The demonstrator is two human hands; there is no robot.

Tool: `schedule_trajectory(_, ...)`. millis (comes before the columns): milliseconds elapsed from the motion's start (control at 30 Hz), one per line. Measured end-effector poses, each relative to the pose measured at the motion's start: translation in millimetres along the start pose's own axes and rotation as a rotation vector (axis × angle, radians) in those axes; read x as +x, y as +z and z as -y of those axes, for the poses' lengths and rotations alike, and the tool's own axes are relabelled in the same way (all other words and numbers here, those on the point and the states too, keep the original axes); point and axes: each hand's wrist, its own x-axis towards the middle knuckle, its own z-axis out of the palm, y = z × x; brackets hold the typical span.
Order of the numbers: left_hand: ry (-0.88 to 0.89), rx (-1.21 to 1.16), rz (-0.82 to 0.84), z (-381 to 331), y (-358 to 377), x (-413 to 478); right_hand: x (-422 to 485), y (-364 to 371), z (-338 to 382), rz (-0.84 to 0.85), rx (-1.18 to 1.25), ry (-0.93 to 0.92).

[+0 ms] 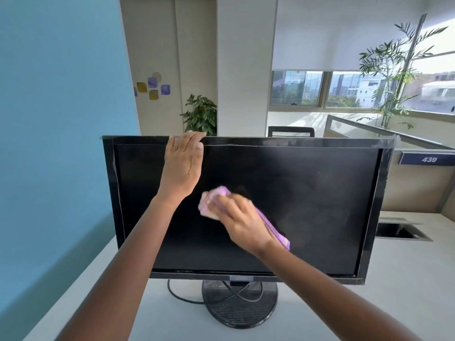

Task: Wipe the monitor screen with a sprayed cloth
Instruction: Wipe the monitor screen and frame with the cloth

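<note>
A black monitor (307, 198) stands upright on a round black base on the white desk, its screen dark and facing me. My left hand (183, 166) grips the top edge of the monitor left of centre, fingers curled over the bezel. My right hand (242, 221) presses a folded pink-purple cloth (210, 203) flat against the screen, a little left of its centre. Part of the cloth pokes out above my fingers and another strip shows below my wrist.
The monitor base (240, 303) and a black cable (182, 295) lie on the white desk (394, 291). A blue partition (56, 119) runs along the left. A cable hatch (400, 231) sits in the desk at right, with a divider labelled 439 behind it.
</note>
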Motion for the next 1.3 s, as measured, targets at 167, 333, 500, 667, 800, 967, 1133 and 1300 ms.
schedule_trajectory(167,0.009,-0.010,-0.016,-0.4,0.2,-4.1,-62.5,19.7,33.6,0.267,0.024,-0.148)
schedule_trajectory(333,0.042,-0.012,0.014,-1.9,-5.7,-4.3,-58.2,4.5,49.1,0.298,0.147,0.039)
schedule_trajectory(500,0.114,-0.145,-0.034,-4.7,-5.6,-20.2,-21.1,-24.5,44.4,0.054,0.572,0.613)
schedule_trajectory(667,0.120,-0.489,0.245,-24.1,3.8,-43.3,10.5,-47.0,33.0,-0.199,0.838,0.919)
schedule_trajectory(800,0.041,-0.669,0.342,-32.3,8.4,-41.0,20.3,-55.7,29.3,-0.245,0.912,1.020)
schedule_trajectory(967,-0.024,-0.746,0.308,-36.7,5.9,-31.8,25.9,-67.7,27.7,-0.152,1.072,1.013)
schedule_trajectory(1133,-0.023,-0.908,0.287,-37.9,-1.9,-23.3,26.5,-82.3,5.2,-0.082,1.486,1.105)
schedule_trajectory(1300,-0.051,-0.801,0.241,-31.9,-5.6,-14.1,27.5,-88.1,-8.1,-0.076,1.347,1.097)
